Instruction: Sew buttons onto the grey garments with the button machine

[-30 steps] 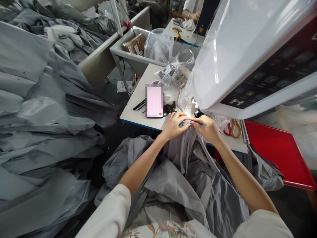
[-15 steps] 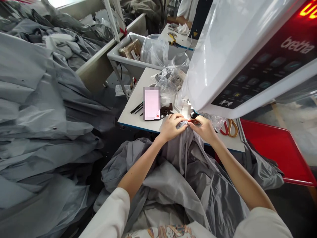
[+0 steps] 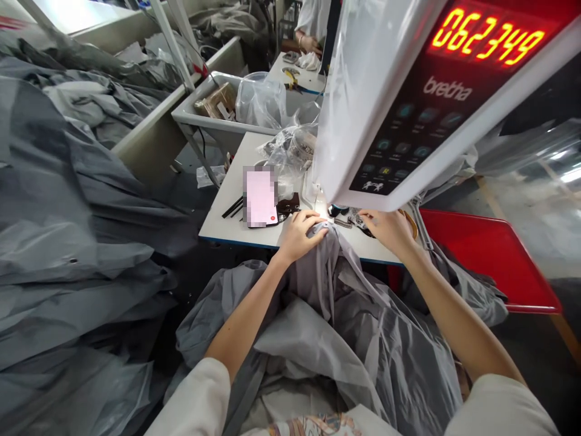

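Grey fabric runs from my lap up to the front of the white machine, whose red display is lit. My left hand grips the upper end of this fabric by the lit working spot. To the right, my right hand is off the fabric, its fingertips pinched at small metal parts on the table. Whether something is between those fingertips is too small to tell. A phone stands left of my left hand, beside black sticks.
Orange-handled scissors lie partly behind my right hand. A red tray is at the right. Clear plastic bags and a grey bin stand behind the table. Grey fabric piles fill the left. Another person's hand shows at the back.
My right hand has let go of the fabric end and moved right to the small parts. My left hand remains on the fabric. The view has turned right, showing the machine's display fully.
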Tool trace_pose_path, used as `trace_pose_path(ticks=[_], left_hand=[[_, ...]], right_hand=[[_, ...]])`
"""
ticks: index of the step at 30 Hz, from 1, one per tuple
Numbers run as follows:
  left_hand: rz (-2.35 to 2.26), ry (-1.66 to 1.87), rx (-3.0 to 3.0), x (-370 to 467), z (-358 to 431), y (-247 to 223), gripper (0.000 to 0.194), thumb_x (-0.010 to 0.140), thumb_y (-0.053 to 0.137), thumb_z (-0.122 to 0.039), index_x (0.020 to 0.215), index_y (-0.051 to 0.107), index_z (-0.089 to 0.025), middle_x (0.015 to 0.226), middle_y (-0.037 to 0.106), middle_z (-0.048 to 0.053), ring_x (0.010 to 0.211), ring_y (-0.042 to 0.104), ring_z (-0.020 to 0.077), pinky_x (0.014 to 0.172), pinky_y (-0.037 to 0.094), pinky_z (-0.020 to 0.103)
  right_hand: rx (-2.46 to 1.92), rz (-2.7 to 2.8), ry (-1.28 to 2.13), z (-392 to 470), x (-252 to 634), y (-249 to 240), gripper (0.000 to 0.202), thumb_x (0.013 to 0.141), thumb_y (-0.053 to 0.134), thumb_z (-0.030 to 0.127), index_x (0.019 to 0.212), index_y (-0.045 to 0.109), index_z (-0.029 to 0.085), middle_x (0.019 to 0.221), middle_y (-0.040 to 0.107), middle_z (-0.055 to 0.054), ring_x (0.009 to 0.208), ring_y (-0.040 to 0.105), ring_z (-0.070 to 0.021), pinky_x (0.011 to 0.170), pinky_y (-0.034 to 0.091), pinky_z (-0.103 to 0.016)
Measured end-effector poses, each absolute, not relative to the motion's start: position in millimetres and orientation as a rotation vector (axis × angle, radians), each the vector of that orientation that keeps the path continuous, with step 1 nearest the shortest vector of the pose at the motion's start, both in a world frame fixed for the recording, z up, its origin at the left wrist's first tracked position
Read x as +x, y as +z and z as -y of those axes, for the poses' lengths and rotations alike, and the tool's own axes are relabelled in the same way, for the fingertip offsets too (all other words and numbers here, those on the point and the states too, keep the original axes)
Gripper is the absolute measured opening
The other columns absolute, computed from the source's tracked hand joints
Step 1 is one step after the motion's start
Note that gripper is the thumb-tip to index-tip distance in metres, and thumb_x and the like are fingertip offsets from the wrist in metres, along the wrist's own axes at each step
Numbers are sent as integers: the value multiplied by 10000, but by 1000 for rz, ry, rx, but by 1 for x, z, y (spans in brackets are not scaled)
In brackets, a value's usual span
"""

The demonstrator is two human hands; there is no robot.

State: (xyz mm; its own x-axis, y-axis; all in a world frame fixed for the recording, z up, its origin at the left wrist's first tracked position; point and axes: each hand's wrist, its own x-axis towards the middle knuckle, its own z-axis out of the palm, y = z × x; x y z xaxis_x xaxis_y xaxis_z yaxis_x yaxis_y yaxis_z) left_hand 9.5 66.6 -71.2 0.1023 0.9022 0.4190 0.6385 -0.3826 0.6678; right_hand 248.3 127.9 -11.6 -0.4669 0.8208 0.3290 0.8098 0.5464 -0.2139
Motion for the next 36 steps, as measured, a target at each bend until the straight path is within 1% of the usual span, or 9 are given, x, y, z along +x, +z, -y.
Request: trace_pose_path(ticks=[3,7,12,15,21,25,28,33,36], left_hand=[[-1512,1168,2071,10,-67,-71,222,866,630,-323,1067,660,-234,1144,595,37,1074,519,182,996,403,333],[-1520,1147,2075,10,-67,-70,218,866,629,-325,1063,660,-237,1141,597,37,1076,520,185,993,406,337],[-1518,1159,2084,9,-67,-71,221,871,620,-336,1065,658,-238,1140,597,39,1078,520,188,989,409,338],[-1522,1160,2079,9,-67,-72,221,872,618,-340,1067,657,-244,1147,596,37,1080,520,189,993,409,343],[-1514,1170,2080,10,-67,-71,213,865,628,-329,1055,660,-239,1133,600,34,1062,523,183,981,413,335],[-1508,1172,2083,9,-67,-71,214,872,619,-334,1059,657,-238,1141,598,32,1068,522,181,990,406,335],[-1513,1150,2086,8,-67,-71,216,878,609,-339,1067,654,-244,1150,598,33,1076,523,187,994,405,342],[-1521,1136,2082,9,-67,-70,210,878,609,-337,1062,653,-247,1144,607,31,1082,526,194,989,407,349],[-1513,1163,2085,9,-68,-71,209,870,621,-335,1056,654,-246,1137,608,27,1072,528,188,981,407,340]], right_hand=[[-1372,2561,-102,-139,242,-21,166,835,573,195,802,735,191,759,684,-84,745,607,-250,647,400,-341],[-1327,2719,-175,-152,241,-30,151,813,606,196,723,726,180,753,675,-99,753,586,-248,617,378,-332],[-1318,2666,-140,-149,244,-39,169,810,585,157,708,716,187,727,671,-86,716,586,-233,626,385,-333],[-1332,2597,-130,-146,244,-40,180,814,567,178,709,713,197,686,662,-78,670,585,-228,632,395,-334],[-1424,2430,53,-151,252,-42,143,777,578,236,773,717,200,703,665,-43,661,594,-209,607,392,-304],[-1475,2279,355,-155,260,-44,160,760,584,300,770,692,182,716,669,-29,659,597,-181,634,433,-290],[-1452,2207,566,-155,263,-39,195,752,596,331,808,686,168,759,684,-38,694,617,-184,662,457,-292],[-1507,2128,551,-150,262,-26,238,777,600,391,794,697,174,771,690,-45,741,631,-216,660,461,-309],[-1471,2071,514,-139,253,-21,235,793,600,389,777,694,174,765,684,-42,715,624,-209,669,462,-315]])
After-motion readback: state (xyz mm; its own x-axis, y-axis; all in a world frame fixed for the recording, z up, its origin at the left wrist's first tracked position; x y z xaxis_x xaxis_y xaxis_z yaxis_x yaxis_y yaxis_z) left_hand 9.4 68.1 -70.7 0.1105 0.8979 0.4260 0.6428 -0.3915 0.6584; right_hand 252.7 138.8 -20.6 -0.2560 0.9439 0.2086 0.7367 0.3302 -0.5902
